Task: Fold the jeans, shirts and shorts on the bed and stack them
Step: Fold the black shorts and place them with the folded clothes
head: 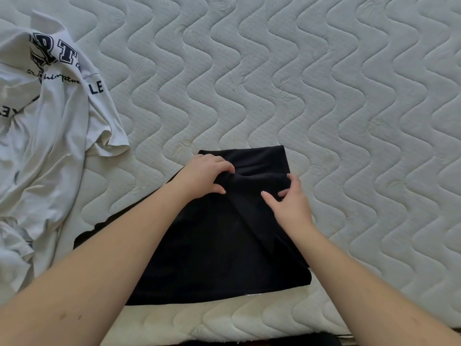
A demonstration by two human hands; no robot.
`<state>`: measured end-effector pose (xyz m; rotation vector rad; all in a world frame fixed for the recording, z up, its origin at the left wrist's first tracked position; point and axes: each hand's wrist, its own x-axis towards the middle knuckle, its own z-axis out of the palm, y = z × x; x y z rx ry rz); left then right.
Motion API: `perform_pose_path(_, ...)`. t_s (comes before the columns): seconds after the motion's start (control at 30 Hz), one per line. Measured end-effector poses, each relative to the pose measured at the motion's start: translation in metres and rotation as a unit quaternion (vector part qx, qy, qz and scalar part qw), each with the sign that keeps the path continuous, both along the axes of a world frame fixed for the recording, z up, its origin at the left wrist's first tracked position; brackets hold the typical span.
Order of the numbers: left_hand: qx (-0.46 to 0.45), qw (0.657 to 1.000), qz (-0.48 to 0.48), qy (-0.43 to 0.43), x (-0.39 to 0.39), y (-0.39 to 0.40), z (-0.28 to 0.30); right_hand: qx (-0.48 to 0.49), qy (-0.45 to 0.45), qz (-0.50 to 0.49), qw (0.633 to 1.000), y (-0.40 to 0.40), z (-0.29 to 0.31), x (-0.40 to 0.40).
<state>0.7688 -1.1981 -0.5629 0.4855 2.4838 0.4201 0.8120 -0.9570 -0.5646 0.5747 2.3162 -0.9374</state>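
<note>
Gripping a raised fold of the black garment (219, 245) with both hands, we see our left hand (207, 177) and right hand (290, 204) pinching it. It lies near the mattress (324, 96) edge, long axis running away from us. Left, the crumpled white shirt (50, 136) reads "LE".

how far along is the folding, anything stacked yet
No stack is in view. In hand: the black garment lies partly folded on the mattress, with the left hand and right hand both gripping a fold near its far end. Left: the white shirt sits crumpled and unfolded at the left. Jeans are not visible.
</note>
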Motion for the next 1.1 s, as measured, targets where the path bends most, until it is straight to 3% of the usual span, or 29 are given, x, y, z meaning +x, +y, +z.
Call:
perform_pose_path(0.1,-0.010,0.999,0.023,0.041,0.003,0.002,-0.006,-0.099,-0.015,-0.060,0.993,-0.002,-0.001,0.001)
perform_pose_path(0.2,0.032,0.993,0.088,0.079,-0.001,0.006,-0.007,-0.193,0.027,-0.149,0.970,0.002,-0.003,-0.004)
perform_pose_path(0.33,0.081,0.978,0.177,0.071,-0.010,0.012,-0.004,-0.333,0.047,-0.301,0.892,0.010,-0.002,-0.028)
perform_pose_path(0.43,0.067,0.976,0.195,0.070,-0.020,0.015,-0.006,-0.385,0.044,-0.325,0.862,0.014,-0.003,-0.049)
perform_pose_path(0.53,0.066,0.977,0.203,0.006,-0.027,0.010,-0.010,-0.314,0.063,-0.272,0.907,0.018,-0.007,-0.060)
perform_pose_path(0.6,0.023,0.990,0.138,-0.023,-0.029,0.002,-0.009,-0.236,0.090,-0.208,0.945,0.021,-0.008,-0.064)
perform_pose_path(0.7,-0.060,0.995,0.072,-0.010,-0.031,-0.008,-0.008,-0.187,0.113,-0.145,0.965,0.022,-0.008,-0.069)
perform_pose_path(1.0,-0.052,0.958,0.265,0.093,-0.019,-0.004,-0.014,-0.043,0.181,-0.017,0.982,0.025,-0.014,-0.079)
perform_pose_path(1.1,-0.031,0.926,0.371,0.067,-0.014,-0.002,-0.017,0.009,0.249,0.107,0.962,0.025,-0.013,-0.079)
